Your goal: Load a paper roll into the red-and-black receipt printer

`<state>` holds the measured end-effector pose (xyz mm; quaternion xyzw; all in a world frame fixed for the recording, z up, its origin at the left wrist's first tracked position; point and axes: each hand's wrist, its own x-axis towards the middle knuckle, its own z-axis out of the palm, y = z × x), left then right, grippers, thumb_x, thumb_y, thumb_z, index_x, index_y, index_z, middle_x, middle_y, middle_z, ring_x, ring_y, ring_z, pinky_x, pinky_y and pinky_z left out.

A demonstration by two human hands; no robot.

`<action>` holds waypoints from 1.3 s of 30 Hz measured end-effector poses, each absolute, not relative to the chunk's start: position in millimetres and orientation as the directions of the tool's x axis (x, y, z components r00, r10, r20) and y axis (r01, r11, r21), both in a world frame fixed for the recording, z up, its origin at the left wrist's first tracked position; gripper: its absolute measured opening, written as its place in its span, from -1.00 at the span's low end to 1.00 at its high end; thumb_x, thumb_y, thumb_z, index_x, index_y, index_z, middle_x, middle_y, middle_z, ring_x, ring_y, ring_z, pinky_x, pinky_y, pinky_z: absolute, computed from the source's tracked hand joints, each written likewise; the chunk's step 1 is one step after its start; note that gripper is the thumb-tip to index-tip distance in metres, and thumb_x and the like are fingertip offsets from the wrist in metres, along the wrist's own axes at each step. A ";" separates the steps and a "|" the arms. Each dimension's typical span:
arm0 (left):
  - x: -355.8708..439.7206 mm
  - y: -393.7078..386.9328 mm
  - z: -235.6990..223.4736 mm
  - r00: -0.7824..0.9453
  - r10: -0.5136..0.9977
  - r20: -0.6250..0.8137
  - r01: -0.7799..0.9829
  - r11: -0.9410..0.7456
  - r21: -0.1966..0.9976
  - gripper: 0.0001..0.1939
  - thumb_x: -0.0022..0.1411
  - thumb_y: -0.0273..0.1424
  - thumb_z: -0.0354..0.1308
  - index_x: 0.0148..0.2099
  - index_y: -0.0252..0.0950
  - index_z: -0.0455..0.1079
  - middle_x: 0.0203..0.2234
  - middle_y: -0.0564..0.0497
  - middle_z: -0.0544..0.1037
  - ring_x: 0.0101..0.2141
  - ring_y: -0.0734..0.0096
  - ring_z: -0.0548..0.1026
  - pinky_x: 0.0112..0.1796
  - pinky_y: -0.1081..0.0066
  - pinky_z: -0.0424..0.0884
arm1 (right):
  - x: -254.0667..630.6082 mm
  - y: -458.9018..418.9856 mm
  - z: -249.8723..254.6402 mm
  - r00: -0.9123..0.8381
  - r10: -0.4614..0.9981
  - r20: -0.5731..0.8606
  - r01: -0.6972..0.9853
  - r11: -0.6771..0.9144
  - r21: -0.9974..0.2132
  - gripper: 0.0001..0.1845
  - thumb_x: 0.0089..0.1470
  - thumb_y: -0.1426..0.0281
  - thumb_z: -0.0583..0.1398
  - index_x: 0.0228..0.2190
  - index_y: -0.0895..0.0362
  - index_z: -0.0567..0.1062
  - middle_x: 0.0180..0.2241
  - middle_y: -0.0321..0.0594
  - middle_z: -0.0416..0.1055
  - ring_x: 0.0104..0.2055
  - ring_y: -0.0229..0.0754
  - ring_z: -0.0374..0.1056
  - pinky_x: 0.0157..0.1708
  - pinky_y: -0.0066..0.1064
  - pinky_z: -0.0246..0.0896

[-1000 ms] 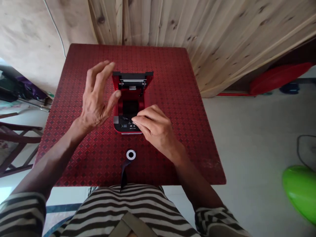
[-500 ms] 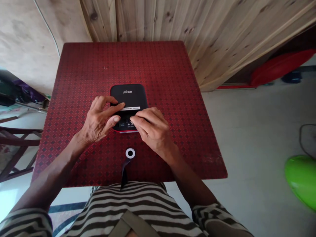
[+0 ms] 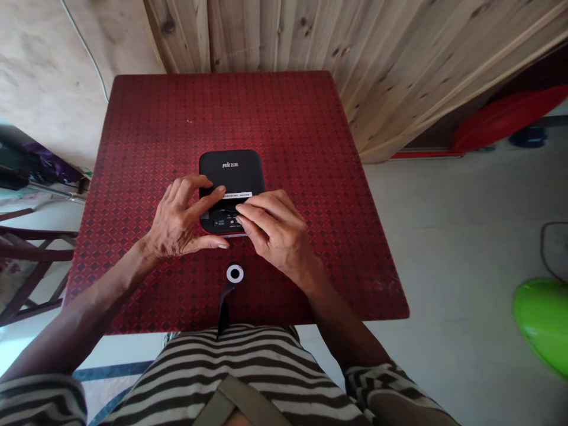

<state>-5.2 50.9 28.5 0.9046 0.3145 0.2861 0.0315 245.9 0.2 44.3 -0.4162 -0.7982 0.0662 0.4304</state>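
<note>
A black, rounded-square device (image 3: 235, 174) with a red edge lies flat on the table. It bears white lettering, a white label strip and small printed symbols near its front. My left hand (image 3: 175, 219) rests at its left side, fingers spread, fingertips on the top and the thumb stretched out by the front edge. My right hand (image 3: 279, 231) is pinched over the device's front right part. A thin dark strip shows by its fingertips; what they grip is too small to make out. Nearer me is a white ring with a dark centre (image 3: 235, 273), with a black strip (image 3: 223, 310) running from it to the table edge.
The square table (image 3: 284, 118) has a red patterned cover. Behind it stands a wooden plank wall (image 3: 266, 35). A wooden chair (image 3: 35, 254) is close on the left. On the floor at right are a green object (image 3: 541, 319) and a red one (image 3: 501, 121).
My left thumb has moved off the device's front part, towards me and to the right. My right hand has shifted slightly but stays pinched over the device. The device keeps its place.
</note>
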 end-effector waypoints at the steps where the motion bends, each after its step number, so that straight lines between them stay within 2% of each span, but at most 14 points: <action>1: -4.6 49.2 27.2 0.626 0.606 0.491 0.556 -0.788 0.264 -0.06 0.21 0.34 0.17 0.44 -0.08 0.29 0.16 -0.24 0.44 0.16 -0.11 0.46 0.15 -0.13 0.45 | 247.4 -0.3 45.5 -0.245 0.727 0.642 0.594 0.635 -0.493 -0.83 0.36 0.42 0.22 -0.08 -0.01 0.60 -0.15 -0.17 0.63 -0.09 -0.06 0.50 -0.03 -0.08 0.47; 5: -1.8 35.8 23.7 0.564 0.636 0.526 0.570 -0.761 0.310 -0.17 0.33 0.21 0.16 0.47 -0.09 0.23 0.25 -0.25 0.38 0.28 -0.11 0.39 0.25 -0.12 0.40 | 258.0 -3.1 39.1 0.047 0.794 0.607 0.563 0.481 -0.672 -0.85 0.39 0.33 0.21 -0.07 -0.01 0.58 -0.12 -0.16 0.62 -0.09 -0.08 0.53 -0.07 -0.13 0.48; 8: -1.4 21.4 19.8 0.475 0.646 0.597 0.612 -0.730 0.304 -0.20 0.30 0.10 0.29 0.43 -0.12 0.24 0.24 -0.24 0.40 0.22 -0.03 0.45 0.20 0.00 0.48 | 264.8 -5.3 17.5 0.243 0.867 0.435 0.445 0.299 -0.844 -0.78 0.44 0.21 0.14 -0.08 0.02 0.55 -0.16 -0.18 0.60 -0.18 -0.16 0.55 -0.19 -0.26 0.47; 10: -1.7 13.6 15.2 0.432 0.631 0.645 0.627 -0.724 0.288 -0.25 0.27 -0.03 0.39 0.38 -0.15 0.28 0.18 -0.22 0.46 0.17 0.04 0.49 0.16 0.08 0.53 | 264.4 -5.7 -0.5 0.258 0.904 0.341 0.400 0.222 -0.889 -0.72 0.45 0.16 0.11 -0.07 0.04 0.53 -0.20 -0.20 0.60 -0.23 -0.18 0.53 -0.22 -0.30 0.45; 13: -1.4 8.4 7.0 0.415 0.610 0.675 0.642 -0.722 0.259 -0.31 0.28 -0.17 0.42 0.35 -0.15 0.28 0.14 -0.18 0.49 0.13 0.11 0.52 0.13 0.13 0.56 | 256.7 -3.0 -22.4 0.191 0.924 0.330 0.429 0.224 -0.875 -0.68 0.47 0.16 0.05 -0.10 0.07 0.52 -0.17 -0.15 0.60 -0.18 -0.16 0.52 -0.14 -0.27 0.43; 16: -0.1 9.7 1.6 0.402 0.607 0.685 0.657 -0.713 0.246 -0.34 0.30 -0.12 0.38 0.34 -0.12 0.27 0.14 -0.17 0.49 0.12 0.09 0.53 0.09 0.10 0.58 | 249.5 2.0 -33.6 0.128 0.911 0.393 0.473 0.292 -0.831 -0.63 0.50 0.21 -0.03 -0.15 0.07 0.51 -0.14 -0.11 0.58 -0.10 -0.13 0.50 -0.07 -0.24 0.42; 23: -1.4 12.4 0.8 0.406 0.604 0.686 0.662 -0.712 0.234 -0.35 0.29 -0.08 0.38 0.31 -0.14 0.29 0.13 -0.17 0.49 0.10 0.08 0.55 0.07 0.07 0.61 | 252.1 6.1 -39.2 0.080 0.908 0.411 0.519 0.314 -0.795 -0.66 0.50 0.27 -0.05 -0.17 0.07 0.48 -0.20 -0.16 0.55 -0.15 -0.16 0.48 -0.10 -0.28 0.40; 32: -0.4 10.3 5.9 0.390 0.615 0.685 0.648 -0.712 0.270 -0.36 0.27 -0.13 0.42 0.30 -0.10 0.33 0.12 -0.15 0.51 0.07 0.10 0.58 0.06 0.10 0.64 | 251.2 4.1 -35.0 0.092 0.924 0.370 0.500 0.279 -0.820 -0.65 0.50 0.26 -0.05 -0.17 0.08 0.48 -0.20 -0.15 0.55 -0.15 -0.16 0.48 -0.13 -0.28 0.38; 39: -1.9 11.7 10.8 0.371 0.655 0.658 0.618 -0.703 0.352 -0.38 0.18 -0.14 0.49 0.21 -0.07 0.37 0.20 -0.13 0.42 0.04 0.12 0.60 -0.03 0.08 0.68 | 251.3 4.5 -35.1 0.093 0.922 0.377 0.489 0.288 -0.823 -0.62 0.50 0.23 -0.06 -0.20 0.08 0.47 -0.22 -0.16 0.53 -0.17 -0.15 0.45 -0.14 -0.27 0.37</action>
